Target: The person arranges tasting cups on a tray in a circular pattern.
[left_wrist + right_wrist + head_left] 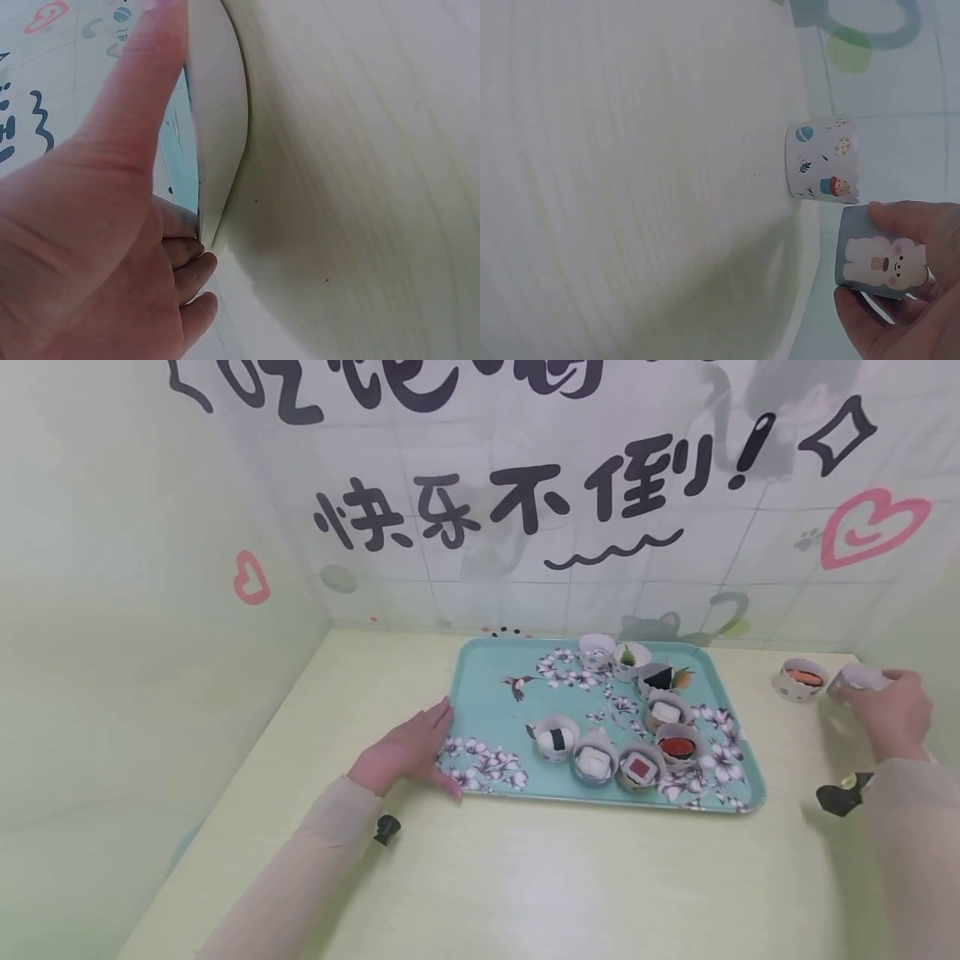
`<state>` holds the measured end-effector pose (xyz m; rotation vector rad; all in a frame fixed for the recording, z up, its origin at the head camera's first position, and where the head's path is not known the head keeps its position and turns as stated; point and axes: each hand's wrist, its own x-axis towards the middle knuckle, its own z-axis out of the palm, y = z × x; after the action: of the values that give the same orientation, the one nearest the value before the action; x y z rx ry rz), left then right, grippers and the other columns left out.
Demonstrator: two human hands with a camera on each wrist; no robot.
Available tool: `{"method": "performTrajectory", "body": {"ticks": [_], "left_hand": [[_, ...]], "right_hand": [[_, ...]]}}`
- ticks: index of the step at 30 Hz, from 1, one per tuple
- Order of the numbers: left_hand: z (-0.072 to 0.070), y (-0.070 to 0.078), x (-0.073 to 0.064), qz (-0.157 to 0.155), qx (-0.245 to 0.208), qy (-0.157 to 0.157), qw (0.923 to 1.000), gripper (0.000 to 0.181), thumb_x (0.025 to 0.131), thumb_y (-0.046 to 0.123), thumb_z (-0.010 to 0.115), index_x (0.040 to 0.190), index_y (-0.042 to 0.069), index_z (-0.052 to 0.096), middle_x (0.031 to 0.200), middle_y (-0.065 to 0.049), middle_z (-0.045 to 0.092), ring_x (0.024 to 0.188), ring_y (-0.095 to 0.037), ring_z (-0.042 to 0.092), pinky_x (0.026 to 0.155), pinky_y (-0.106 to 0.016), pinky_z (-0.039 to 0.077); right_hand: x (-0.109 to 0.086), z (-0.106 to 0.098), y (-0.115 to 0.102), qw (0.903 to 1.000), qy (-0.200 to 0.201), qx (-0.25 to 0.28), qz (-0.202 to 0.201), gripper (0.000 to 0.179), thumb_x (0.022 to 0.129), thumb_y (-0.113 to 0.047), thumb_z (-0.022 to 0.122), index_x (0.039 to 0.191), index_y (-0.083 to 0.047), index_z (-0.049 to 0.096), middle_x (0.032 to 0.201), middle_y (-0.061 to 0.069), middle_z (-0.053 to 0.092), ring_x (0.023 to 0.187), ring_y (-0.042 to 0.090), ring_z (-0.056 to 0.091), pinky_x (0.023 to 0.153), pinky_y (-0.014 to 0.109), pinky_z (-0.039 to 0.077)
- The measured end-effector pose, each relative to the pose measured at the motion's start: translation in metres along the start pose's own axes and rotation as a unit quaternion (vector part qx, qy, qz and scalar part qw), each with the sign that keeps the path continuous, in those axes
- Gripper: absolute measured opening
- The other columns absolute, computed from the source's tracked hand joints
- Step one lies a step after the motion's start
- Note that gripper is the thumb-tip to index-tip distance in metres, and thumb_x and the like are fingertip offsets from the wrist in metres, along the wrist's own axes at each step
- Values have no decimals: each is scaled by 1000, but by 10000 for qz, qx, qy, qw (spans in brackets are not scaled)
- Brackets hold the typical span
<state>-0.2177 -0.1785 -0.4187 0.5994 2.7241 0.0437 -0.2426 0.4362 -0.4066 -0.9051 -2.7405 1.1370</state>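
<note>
My left hand lies against the left front corner of a turquoise tray, its fingers extended along the left edge and the thumb at the front rim. In the left wrist view the thumb lies along the tray's rim. At the far right, my right hand pinches a paper baking cup by its side. That cup shows a white bear on blue-grey in the right wrist view and appears raised off the table. Beside it stands another paper cup with an orange-topped sushi piece inside.
Several paper cups with sushi pieces, such as a red-topped one and a black-banded one, stand in a curve on the tray's right half. A wall with lettering rises behind the pale table.
</note>
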Motion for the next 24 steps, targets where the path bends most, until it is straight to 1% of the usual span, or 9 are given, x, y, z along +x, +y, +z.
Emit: {"method": "performTrajectory", "body": {"ticks": [3, 7, 12, 17, 18, 19, 21, 22, 24], "left_hand": [[-1, 1, -1, -12, 10, -50, 10000, 142, 61, 73, 79, 157, -5, 10, 167, -23, 5, 155, -38, 15, 128, -46, 22], [-3, 3, -4, -40, 10, -111, 9999, 141, 63, 72, 79, 158, -5, 10, 167, -22, 4, 156, -36, 12, 130, -44, 17], [-4, 4, -5, -41, 21, -97, 9999, 140, 62, 73, 78, 157, -5, 11, 167, -23, 5, 155, -36, 13, 129, -44, 18], [-4, 4, -4, -50, 66, -79, 9999, 141, 62, 74, 78, 157, -5, 11, 167, -23, 6, 155, -37, 15, 128, -45, 20], [-4, 3, -4, -50, 57, -76, 9999, 141, 62, 74, 78, 157, -5, 11, 167, -23, 6, 155, -37, 15, 128, -45, 21], [-4, 3, -4, -43, 56, -70, 9999, 141, 62, 74, 78, 157, -5, 11, 167, -23, 6, 155, -37, 15, 128, -45, 21], [-3, 3, -3, -26, 57, -64, 10000, 141, 62, 74, 78, 157, -5, 11, 167, -23, 6, 155, -37, 15, 128, -45, 21], [-3, 3, -3, -22, 49, -59, 10000, 141, 62, 74, 78, 157, -5, 11, 167, -23, 6, 155, -37, 15, 128, -46, 22], [-3, 2, -3, -7, 33, -49, 10000, 141, 62, 74, 78, 157, -5, 11, 167, -23, 6, 155, -37, 15, 128, -46, 22]], "right_hand": [[-5, -4, -9, 10000, -4, 73, 11, 94, 95, -43, 57, 155, 10, 7, 159, 38, 14, 139, 54, 25, 115, 65, 33], [-12, -7, -20, 9998, 7, 187, -7, 96, 95, -47, 55, 156, 7, 5, 161, 36, 10, 139, 54, 23, 114, 67, 34], [-17, -7, -35, 9995, 91, 204, -205, 94, 95, -47, 53, 157, 4, 5, 162, 33, 14, 141, 52, 26, 110, 65, 40], [-21, -1, -54, 9981, 84, 179, -590, 91, 96, -46, 53, 157, 5, 9, 160, 34, 19, 140, 52, 29, 105, 63, 43], [-22, 0, -57, 9973, 59, 189, -704, 91, 95, -47, 54, 156, 5, 10, 160, 34, 19, 140, 52, 31, 99, 61, 47], [-24, 2, -61, 9964, 19, 219, -824, 92, 95, -47, 55, 156, 5, 11, 160, 34, 20, 139, 52, 31, 97, 59, 48], [-28, 7, -68, 9939, -68, 266, -1073, 92, 94, -46, 57, 156, 5, 12, 159, 34, 21, 138, 51, 33, 89, 51, 52], [-30, 10, -72, 9926, -84, 273, -1182, 91, 94, -45, 58, 156, 5, 14, 159, 34, 22, 137, 51, 33, 88, 50, 52], [-35, 17, -81, 9897, -157, 304, -1388, 90, 95, -43, 60, 156, 5, 14, 159, 34, 23, 137, 52, 33, 92, 52, 53]]}}
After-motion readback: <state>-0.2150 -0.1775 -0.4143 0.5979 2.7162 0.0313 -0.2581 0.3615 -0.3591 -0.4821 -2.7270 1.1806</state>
